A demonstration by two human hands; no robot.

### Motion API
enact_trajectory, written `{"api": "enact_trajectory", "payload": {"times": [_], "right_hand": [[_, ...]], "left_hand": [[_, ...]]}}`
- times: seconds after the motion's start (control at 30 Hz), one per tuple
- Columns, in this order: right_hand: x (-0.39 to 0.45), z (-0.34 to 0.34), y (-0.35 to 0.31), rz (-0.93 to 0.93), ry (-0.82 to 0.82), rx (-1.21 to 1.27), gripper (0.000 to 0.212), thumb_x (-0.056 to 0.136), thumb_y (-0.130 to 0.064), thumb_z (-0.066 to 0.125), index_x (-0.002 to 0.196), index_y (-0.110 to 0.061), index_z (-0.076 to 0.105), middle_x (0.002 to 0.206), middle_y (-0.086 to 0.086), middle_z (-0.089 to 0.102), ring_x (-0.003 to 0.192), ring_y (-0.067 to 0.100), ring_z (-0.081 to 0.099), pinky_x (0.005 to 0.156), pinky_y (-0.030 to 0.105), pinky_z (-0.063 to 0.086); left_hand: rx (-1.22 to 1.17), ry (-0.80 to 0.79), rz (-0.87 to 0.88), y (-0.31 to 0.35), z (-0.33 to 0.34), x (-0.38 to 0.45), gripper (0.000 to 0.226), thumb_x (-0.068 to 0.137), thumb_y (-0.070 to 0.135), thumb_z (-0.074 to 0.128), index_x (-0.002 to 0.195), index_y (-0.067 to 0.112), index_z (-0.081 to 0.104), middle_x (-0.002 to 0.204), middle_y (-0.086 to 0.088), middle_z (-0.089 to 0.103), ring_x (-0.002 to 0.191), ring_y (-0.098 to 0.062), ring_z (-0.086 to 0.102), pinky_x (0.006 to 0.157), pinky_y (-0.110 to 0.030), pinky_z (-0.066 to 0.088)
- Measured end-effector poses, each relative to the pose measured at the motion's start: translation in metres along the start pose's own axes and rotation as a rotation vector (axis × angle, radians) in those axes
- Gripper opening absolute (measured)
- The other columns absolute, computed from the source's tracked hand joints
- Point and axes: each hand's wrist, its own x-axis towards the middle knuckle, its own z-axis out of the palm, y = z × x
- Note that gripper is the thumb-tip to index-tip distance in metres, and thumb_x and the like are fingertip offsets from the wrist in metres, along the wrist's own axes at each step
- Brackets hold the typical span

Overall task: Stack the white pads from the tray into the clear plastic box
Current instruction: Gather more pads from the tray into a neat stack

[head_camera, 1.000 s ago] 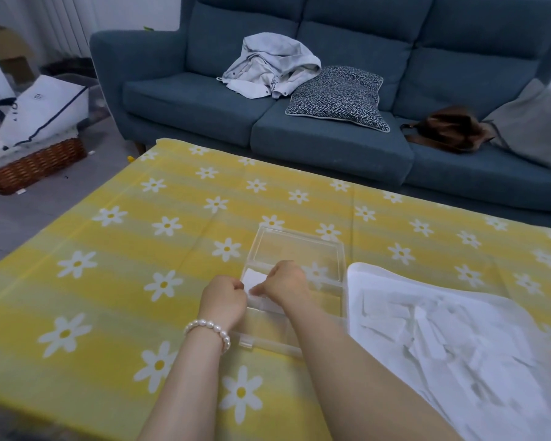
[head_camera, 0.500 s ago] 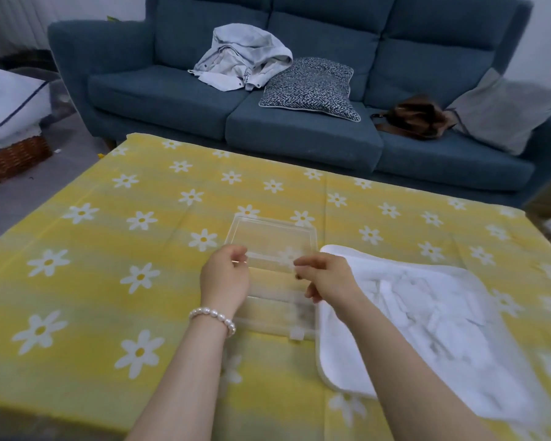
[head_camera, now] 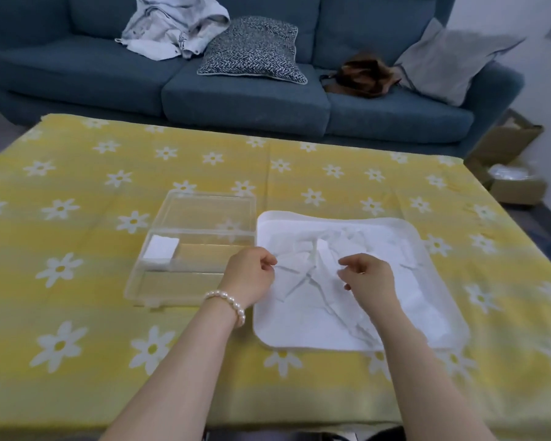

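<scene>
A clear plastic box lies open on the yellow daisy cloth, its lid folded back behind it. A small stack of white pads sits in the box's far-left corner. To the right, a white tray holds several loose white pads in a jumble. My left hand, with a pearl bracelet on the wrist, hovers at the tray's left edge with its curled fingertips by a pad's edge. My right hand is over the middle of the tray, fingers loosely curled. Neither hand lifts a pad.
The table with the yellow cloth stands in front of a blue sofa carrying a patterned cushion, a grey garment and a brown bag. Cardboard boxes stand on the floor beyond the table's right edge.
Both hands left the box, where they set a pad in the left corner, and moved right over the tray. The view swung right with them.
</scene>
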Motion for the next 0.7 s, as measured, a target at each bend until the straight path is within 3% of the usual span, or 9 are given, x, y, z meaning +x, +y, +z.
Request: {"api": "enact_trajectory", "payload": {"times": [0.1, 0.17, 0.3, 0.43, 0.5, 0.6, 0.7], "right_hand": [[0.004, 0.021, -0.003, -0.109, -0.083, -0.105, 0.027, 0.075, 0.002, 0.062, 0.091, -0.02, 0.066, 0.076, -0.004, 0.059, 0.072, 0.016, 0.056, 0.068, 0.023, 0.042], [0.005, 0.034, -0.005, -0.26, -0.152, -0.26, 0.043, 0.074, 0.003, 0.06, 0.11, -0.02, 0.066, 0.095, 0.0, 0.056, 0.085, 0.016, 0.052, 0.076, 0.021, 0.04], [0.009, 0.056, -0.003, -0.513, -0.138, -0.569, 0.054, 0.079, -0.004, 0.056, 0.126, -0.031, 0.058, 0.133, 0.0, 0.046, 0.122, 0.025, 0.037, 0.092, 0.032, 0.026], [0.016, 0.068, -0.002, -0.529, -0.152, -0.497, 0.04, 0.083, -0.02, 0.059, 0.122, -0.029, 0.06, 0.127, -0.008, 0.057, 0.12, 0.021, 0.042, 0.089, 0.03, 0.02], [0.02, 0.068, 0.002, -0.498, -0.217, -0.567, 0.048, 0.08, -0.029, 0.065, 0.127, -0.029, 0.054, 0.127, -0.009, 0.056, 0.12, 0.019, 0.042, 0.09, 0.03, 0.02], [0.024, 0.067, 0.004, -0.476, -0.208, -0.582, 0.046, 0.081, -0.017, 0.061, 0.126, -0.024, 0.056, 0.125, -0.006, 0.058, 0.118, 0.021, 0.045, 0.09, 0.032, 0.026], [0.026, 0.062, -0.001, -0.468, -0.12, -0.412, 0.031, 0.085, -0.005, 0.054, 0.112, -0.013, 0.068, 0.11, 0.003, 0.069, 0.106, 0.026, 0.058, 0.089, 0.033, 0.039]], "left_hand": [[0.02, 0.001, -0.002, 0.003, 0.01, 0.005, 0.021, 0.086, 0.001, 0.053, 0.097, 0.01, 0.069, 0.099, -0.007, 0.069, 0.094, -0.023, 0.066, 0.088, -0.03, 0.051], [0.001, 0.014, -0.02, 0.006, 0.014, 0.009, 0.022, 0.086, -0.001, 0.053, 0.095, 0.01, 0.069, 0.098, -0.007, 0.069, 0.093, -0.024, 0.066, 0.088, -0.035, 0.052], [-0.095, 0.045, -0.066, 0.007, 0.018, 0.015, 0.022, 0.086, -0.002, 0.053, 0.089, 0.016, 0.066, 0.09, -0.003, 0.068, 0.083, -0.02, 0.068, 0.083, -0.037, 0.055], [-0.14, 0.096, -0.071, 0.001, 0.017, 0.015, 0.027, 0.089, -0.001, 0.051, 0.08, 0.021, 0.063, 0.083, -0.001, 0.068, 0.069, -0.009, 0.069, 0.077, -0.032, 0.056], [-0.151, 0.113, -0.079, -0.002, 0.016, 0.016, 0.03, 0.089, -0.001, 0.05, 0.076, 0.023, 0.061, 0.081, 0.001, 0.067, 0.067, -0.006, 0.068, 0.078, -0.034, 0.057], [-0.179, 0.12, -0.093, -0.003, 0.015, 0.017, 0.032, 0.089, -0.003, 0.048, 0.076, 0.023, 0.06, 0.08, 0.0, 0.067, 0.066, -0.006, 0.068, 0.079, -0.036, 0.057], [-0.201, 0.123, -0.099, -0.001, 0.015, 0.017, 0.032, 0.089, -0.004, 0.048, 0.075, 0.023, 0.06, 0.079, -0.001, 0.067, 0.065, -0.006, 0.068, 0.08, -0.038, 0.057]]}}
